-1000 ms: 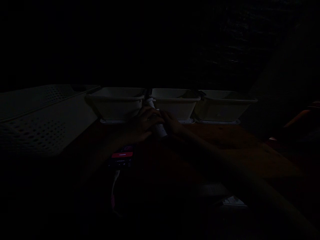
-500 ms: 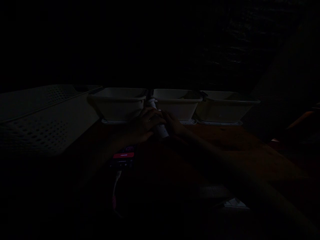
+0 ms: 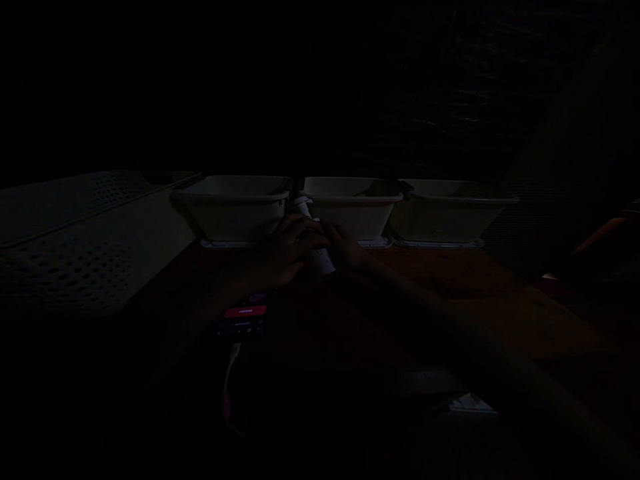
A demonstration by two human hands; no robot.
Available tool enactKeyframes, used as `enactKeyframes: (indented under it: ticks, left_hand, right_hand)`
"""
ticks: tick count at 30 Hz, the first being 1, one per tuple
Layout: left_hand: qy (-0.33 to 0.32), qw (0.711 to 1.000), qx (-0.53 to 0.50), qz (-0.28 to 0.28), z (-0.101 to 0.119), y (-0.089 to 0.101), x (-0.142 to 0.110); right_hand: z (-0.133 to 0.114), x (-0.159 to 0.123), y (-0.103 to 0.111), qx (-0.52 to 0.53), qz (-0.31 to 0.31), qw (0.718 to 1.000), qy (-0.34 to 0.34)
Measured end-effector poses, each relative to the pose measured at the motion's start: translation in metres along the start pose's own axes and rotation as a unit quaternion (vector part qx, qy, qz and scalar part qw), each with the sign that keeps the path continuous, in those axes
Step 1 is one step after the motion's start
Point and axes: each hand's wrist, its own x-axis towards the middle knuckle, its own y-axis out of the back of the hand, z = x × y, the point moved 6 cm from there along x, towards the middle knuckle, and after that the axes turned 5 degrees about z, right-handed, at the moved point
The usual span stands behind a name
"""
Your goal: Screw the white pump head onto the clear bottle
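The view is very dark. A white, tube-like object (image 3: 323, 261) with a lighter end leans between my hands, in front of the middle tub; its exact kind is too dim to make out. My left hand (image 3: 290, 252) curls its fingers over the tube from the left. From the other side, my right hand (image 3: 347, 247) presses its bent fingers against the tube, close to the left fingertips. Its thumb is lost in shadow. Below my left wrist lies a phone (image 3: 245, 320) with a lit screen and a white cable (image 3: 230, 370) plugged into its near end.
Three pale tubs, the left (image 3: 233, 217), the middle (image 3: 350, 217) and the right (image 3: 440, 220), stand in a row along the back of the brown table (image 3: 500, 313). A perforated white basket (image 3: 150, 233) is at the left. Another person's arm (image 3: 600, 237) shows at the far right.
Both hands stay on the white tube with almost no movement. The whole view shifts slightly right, then back left. The person's arm at the right moves a little.
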Motion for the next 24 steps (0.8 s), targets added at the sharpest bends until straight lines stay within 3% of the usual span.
enactKeyframes:
  ticks: [24]
  left_hand:
    - [0.003, 1.0, -0.002, -0.022, 0.008, 0.0033, 0.002]
  right_hand:
    - [0.0024, -0.0012, 0.001, 0.052, 0.014, 0.998, -0.034]
